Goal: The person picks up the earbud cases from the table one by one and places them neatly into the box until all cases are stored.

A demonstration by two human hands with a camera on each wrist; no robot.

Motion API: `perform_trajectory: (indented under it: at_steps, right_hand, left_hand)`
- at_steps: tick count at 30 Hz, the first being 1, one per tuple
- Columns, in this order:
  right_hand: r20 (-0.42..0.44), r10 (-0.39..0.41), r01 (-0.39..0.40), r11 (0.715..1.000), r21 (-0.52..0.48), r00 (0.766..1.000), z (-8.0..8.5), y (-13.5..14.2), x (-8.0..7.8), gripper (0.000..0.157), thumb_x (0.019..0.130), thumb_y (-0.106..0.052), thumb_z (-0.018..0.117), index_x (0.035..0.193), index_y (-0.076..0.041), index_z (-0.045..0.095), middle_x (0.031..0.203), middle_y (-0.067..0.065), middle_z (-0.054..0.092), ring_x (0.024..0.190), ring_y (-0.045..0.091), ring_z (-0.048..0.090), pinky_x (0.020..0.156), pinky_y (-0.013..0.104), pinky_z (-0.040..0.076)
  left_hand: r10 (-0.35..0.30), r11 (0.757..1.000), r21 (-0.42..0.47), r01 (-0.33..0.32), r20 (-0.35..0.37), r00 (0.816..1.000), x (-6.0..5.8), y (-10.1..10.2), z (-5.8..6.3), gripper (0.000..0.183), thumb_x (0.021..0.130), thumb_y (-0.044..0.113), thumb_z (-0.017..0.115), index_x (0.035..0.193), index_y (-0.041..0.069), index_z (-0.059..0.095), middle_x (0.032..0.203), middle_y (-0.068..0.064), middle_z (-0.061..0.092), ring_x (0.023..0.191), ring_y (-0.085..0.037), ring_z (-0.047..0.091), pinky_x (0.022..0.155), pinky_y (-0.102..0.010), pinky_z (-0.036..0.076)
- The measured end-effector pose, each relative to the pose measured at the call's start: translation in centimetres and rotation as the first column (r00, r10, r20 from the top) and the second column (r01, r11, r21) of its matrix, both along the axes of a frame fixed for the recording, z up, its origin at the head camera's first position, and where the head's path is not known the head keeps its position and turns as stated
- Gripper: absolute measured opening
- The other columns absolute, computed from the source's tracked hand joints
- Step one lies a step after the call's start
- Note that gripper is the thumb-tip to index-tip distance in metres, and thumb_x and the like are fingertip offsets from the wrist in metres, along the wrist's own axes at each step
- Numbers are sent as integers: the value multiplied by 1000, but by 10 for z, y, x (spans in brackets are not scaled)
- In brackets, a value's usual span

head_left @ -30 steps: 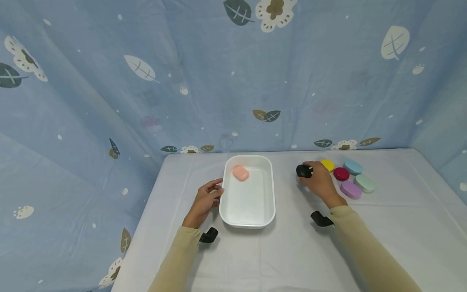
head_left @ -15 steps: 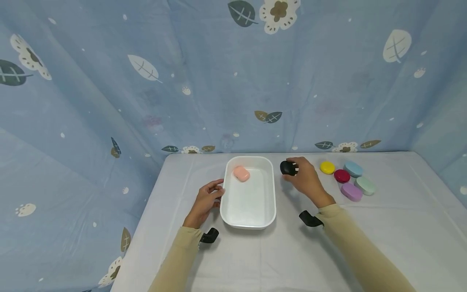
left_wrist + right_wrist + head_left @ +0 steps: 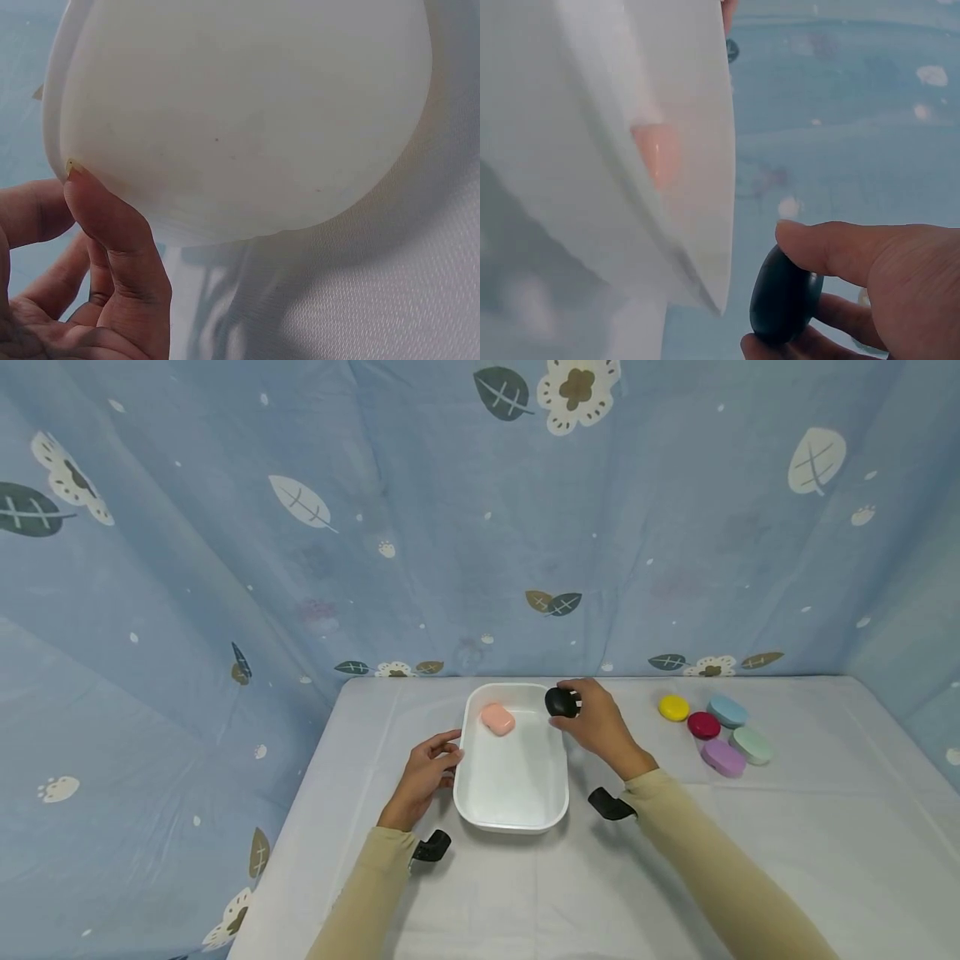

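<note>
Right fingers [image 3: 814, 246] pinching a smooth, black, rounded piece [image 3: 780, 296], left fingers [image 3: 112, 221] touching white tray [image 3: 510, 785]

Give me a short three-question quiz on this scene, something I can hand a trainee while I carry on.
1. Multiple choice: what colour is the held piece in the person's right hand?
A) red
B) black
C) yellow
2. True or false: the person's left hand is touching the white tray.
3. Count: how many pieces lie on the table to the right of the tray, leaving out the one being held?

Key:
1. B, black.
2. True; it touches the tray's left side.
3. Five: the yellow piece, the red piece, the light blue piece, the pale green piece and the purple piece.
</note>
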State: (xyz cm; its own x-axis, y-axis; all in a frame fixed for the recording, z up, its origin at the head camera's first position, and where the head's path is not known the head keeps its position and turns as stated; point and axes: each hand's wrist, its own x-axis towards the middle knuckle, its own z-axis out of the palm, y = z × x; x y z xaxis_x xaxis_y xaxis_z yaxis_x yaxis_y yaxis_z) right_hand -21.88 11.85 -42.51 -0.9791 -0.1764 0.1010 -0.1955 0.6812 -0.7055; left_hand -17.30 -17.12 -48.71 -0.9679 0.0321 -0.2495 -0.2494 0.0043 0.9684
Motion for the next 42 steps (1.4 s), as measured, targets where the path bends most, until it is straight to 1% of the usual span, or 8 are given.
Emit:
perform_trajectory:
  at_steps: [5,10,14,20,24,33,42]
  right_hand:
    - [7,18,-18,1000,1,1000,1,-11,-3,65,90,-8,85,146,8,56,148,30,52,133,46,57,109,55,51]
    - [8,43,-43,999,-22,999,2,-20,-7,63,90,-6,84,144,10,57,147,31,53,132,46,57,108,53,52]
    - [25,46,-46,998,-31,999,1,-25,-11,62,90,-5,83,143,10,57,146,31,54,131,46,58,107,53,52]
    - [62,40,-39,999,-23,997,-2,-32,-18,60,90,-5,83,143,10,58,147,30,54,137,46,53,111,54,49]
    - [89,35,-33,999,-21,995,-3,-35,-23,60,89,-5,83,143,10,58,147,30,54,137,45,54,111,54,49]
    - [97,38,-38,999,-10,995,-6,-39,-30,59,89,-4,83,141,11,59,145,30,55,135,45,55,112,53,48]
    - [103,51,-52,999,1,993,-9,-47,-35,59,87,-2,84,139,12,59,143,30,58,135,45,56,113,52,47]
  left_hand:
    - [2,1000,-2,-2,-1,1000,0,0,-1,44,104,4,64,148,2,60,108,-9,61,71,-14,58,58,-26,53]
    - [10,1000,-7,-10,4,1000,-1,1,-1,43,104,4,65,147,3,60,108,-9,61,71,-14,58,58,-26,53]
    - [7,1000,-4,-7,6,1000,0,0,-1,44,104,4,65,147,3,60,108,-9,61,71,-15,59,58,-27,53]
    - [4,1000,6,-4,1,1000,0,0,0,44,104,4,64,148,1,59,107,-8,61,69,-14,58,58,-27,53]
    - [0,1000,11,0,5,1000,0,0,1,45,104,4,64,148,1,58,107,-8,61,68,-14,58,58,-27,53]
    - [0,1000,10,0,-2,1000,-2,0,-1,44,104,4,64,147,1,59,107,-8,61,70,-13,58,58,-26,53]
    - [6,1000,14,-6,8,1000,-1,0,-1,44,104,3,64,148,1,59,107,-7,61,70,-14,58,57,-26,52]
